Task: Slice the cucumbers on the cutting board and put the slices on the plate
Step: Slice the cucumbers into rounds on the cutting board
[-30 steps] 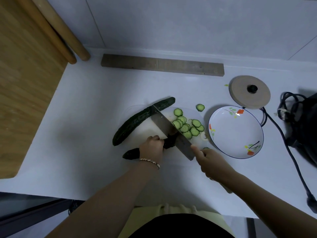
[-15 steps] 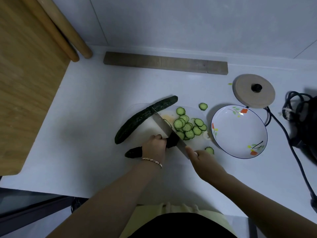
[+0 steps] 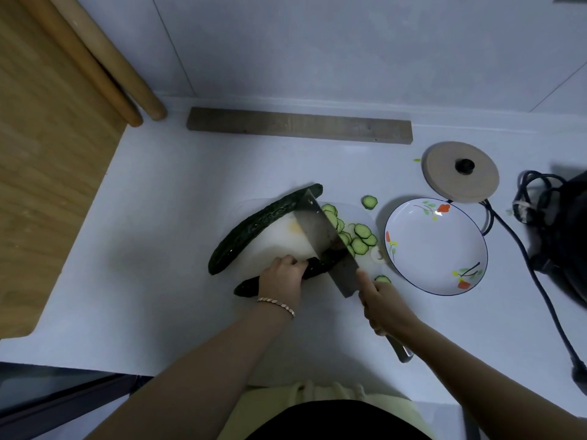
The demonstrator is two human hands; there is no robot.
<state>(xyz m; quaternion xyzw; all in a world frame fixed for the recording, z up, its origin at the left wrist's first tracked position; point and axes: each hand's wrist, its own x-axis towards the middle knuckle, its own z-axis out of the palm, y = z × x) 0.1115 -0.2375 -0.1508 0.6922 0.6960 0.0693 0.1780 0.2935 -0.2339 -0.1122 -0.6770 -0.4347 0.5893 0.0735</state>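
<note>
On the white cutting board (image 3: 279, 236), my left hand (image 3: 281, 277) presses down a dark cucumber (image 3: 249, 285) whose uncut end sticks out to the left. My right hand (image 3: 386, 308) grips the handle of a cleaver (image 3: 324, 236), its blade raised and tilted over the cucumber's cut end. Several green slices (image 3: 360, 238) lie piled right of the blade. A whole cucumber (image 3: 257, 225) lies diagonally at the board's far edge. The flowered white plate (image 3: 444, 271) stands to the right, holding nothing.
One stray slice (image 3: 369, 201) lies beyond the board and another (image 3: 382, 278) near my right hand. A round wooden lid (image 3: 444, 182), a black cable (image 3: 521, 249) and a dark appliance (image 3: 571, 233) sit at the right. A wooden strip (image 3: 298, 125) lies by the wall; a wooden board (image 3: 41, 160) fills the left.
The cleaver came down through the cucumber half a second ago and has since lifted, showing its flat side again. My left hand has kept its hold on the cucumber.
</note>
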